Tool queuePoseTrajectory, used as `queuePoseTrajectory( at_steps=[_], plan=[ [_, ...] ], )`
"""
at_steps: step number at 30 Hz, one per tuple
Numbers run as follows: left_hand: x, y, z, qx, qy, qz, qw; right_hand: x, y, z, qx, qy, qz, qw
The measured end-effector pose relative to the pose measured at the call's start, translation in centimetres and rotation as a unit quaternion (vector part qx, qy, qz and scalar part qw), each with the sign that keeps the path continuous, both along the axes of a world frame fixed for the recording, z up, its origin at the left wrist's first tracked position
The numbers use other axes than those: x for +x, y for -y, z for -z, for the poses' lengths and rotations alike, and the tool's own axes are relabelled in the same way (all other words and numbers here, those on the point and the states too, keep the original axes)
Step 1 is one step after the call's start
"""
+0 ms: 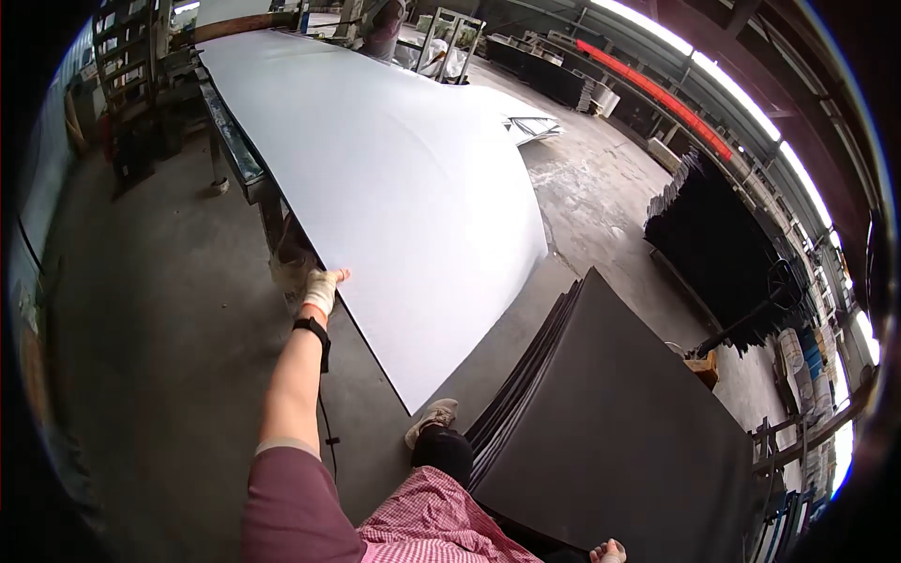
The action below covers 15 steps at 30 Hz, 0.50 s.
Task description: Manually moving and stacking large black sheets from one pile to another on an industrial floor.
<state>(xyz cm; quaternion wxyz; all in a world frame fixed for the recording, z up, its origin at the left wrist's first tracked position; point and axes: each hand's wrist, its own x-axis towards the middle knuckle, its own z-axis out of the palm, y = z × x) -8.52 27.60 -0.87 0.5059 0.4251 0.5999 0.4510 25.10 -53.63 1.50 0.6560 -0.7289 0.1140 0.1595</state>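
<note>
A large white sheet (pixel 404 178) stretches from the far left toward me, its near corner jutting out past the bench. My left hand (pixel 322 289), in a pale fingerless glove, grips the sheet's left edge with the thumb on top; the other fingers are hidden underneath. At the bottom edge, my right hand (pixel 608 552) shows only in part, with curled fingers beside the near edge of a stack of black sheets (pixel 619 403). What it holds, if anything, is hidden.
A metal-framed bench (pixel 235 141) supports the white sheet. Another tall black stack (pixel 713 235) stands to the right, near a dark hand-truck handle (pixel 779 281). A person (pixel 383 33) is at the far end. My shoe (pixel 432 422) is between the white sheet and the near stack.
</note>
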Motion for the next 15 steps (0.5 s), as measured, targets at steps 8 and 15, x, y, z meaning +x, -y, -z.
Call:
queuePoseTrajectory(
  at_steps=[8, 15],
  plan=[
    [3.0, 20.6, 6.0, 0.017, -0.296, 0.454, 0.840, -5.2, -28.3, -8.4, -0.021, 0.296, -0.342, 0.892],
    [12.6, 45.0, 3.6, 0.518, -0.206, 0.483, 0.675, -24.3, -42.1, -24.3, -0.103, 0.749, -0.505, 0.416]
  ],
)
